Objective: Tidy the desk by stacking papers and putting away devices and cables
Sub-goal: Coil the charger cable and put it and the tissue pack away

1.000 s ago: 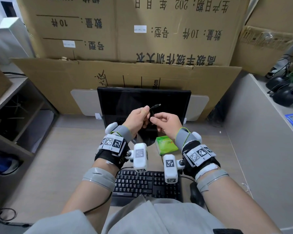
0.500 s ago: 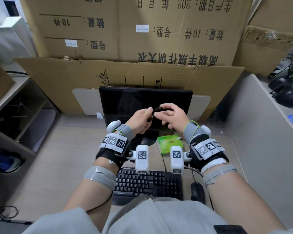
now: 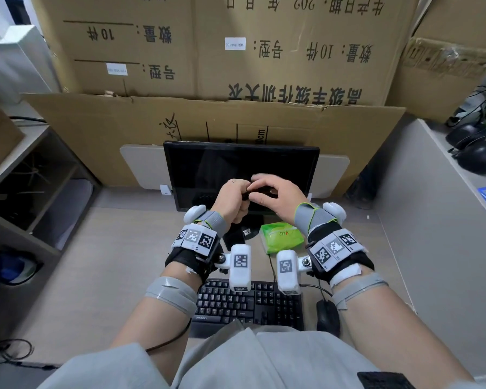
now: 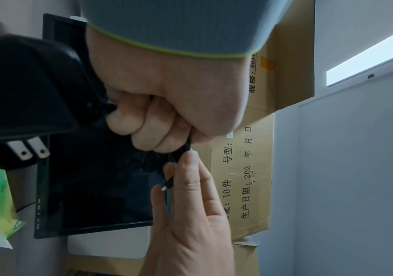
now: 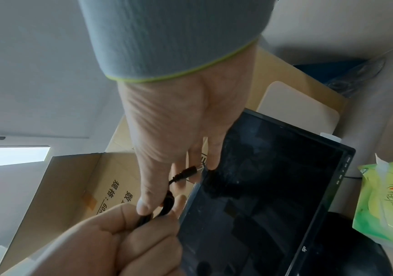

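Note:
A black power cable [image 5: 167,203] is bunched between both hands in front of the monitor. My left hand [image 3: 243,196] grips the coiled cable in a fist [image 4: 162,115]. The black adapter brick [image 4: 25,89] hangs below that fist, its two metal prongs [image 4: 29,149] showing. My right hand [image 3: 254,192] pinches the cable between thumb and finger [image 5: 143,205] right beside the left fist. The barrel plug [image 5: 188,171] sticks out free past the right fingers. In the head view the cable is mostly hidden by the hands.
A dark monitor [image 3: 240,175] stands just behind the hands. A green tissue pack [image 3: 281,237], black keyboard [image 3: 247,304] and mouse [image 3: 327,318] lie below them. Cardboard boxes [image 3: 236,51] wall the back, a shelf [image 3: 26,178] the left, a grey partition [image 3: 432,220] the right.
The plug end stuck up from the left hand a second ago; the right hand has since closed over the cable. Both hands moved slightly up and together.

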Tool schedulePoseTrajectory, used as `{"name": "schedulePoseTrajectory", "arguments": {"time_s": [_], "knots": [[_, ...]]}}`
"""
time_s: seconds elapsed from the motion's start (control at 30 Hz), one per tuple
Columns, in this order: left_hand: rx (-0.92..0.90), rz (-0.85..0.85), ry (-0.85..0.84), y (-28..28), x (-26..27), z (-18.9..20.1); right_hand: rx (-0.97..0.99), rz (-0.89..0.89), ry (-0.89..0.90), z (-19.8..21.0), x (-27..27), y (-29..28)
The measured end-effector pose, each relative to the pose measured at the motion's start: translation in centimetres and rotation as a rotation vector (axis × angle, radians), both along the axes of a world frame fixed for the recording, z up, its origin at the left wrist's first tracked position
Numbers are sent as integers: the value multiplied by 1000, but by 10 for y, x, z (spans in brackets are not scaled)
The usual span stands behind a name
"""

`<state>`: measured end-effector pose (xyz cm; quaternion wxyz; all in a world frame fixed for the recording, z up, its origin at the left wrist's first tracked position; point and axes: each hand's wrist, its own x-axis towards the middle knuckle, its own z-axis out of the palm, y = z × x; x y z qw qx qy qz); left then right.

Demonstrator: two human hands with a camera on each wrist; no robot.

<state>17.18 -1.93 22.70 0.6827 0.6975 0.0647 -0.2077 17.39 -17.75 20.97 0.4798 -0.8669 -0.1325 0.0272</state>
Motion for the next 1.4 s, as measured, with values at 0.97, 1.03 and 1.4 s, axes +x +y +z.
{"name": "schedulePoseTrajectory", "arguments": {"time_s": [0.97, 1.03, 1.4], "knots": [[443, -445, -281, -7, 6, -9, 395, -283, 139, -11, -2, -8], [194, -333, -267, -5, 2, -11, 448, -257, 105, 1, -5, -5], [-634, 130, -98, -17, 6, 5, 301, -20, 411, -16, -41, -2]]}}
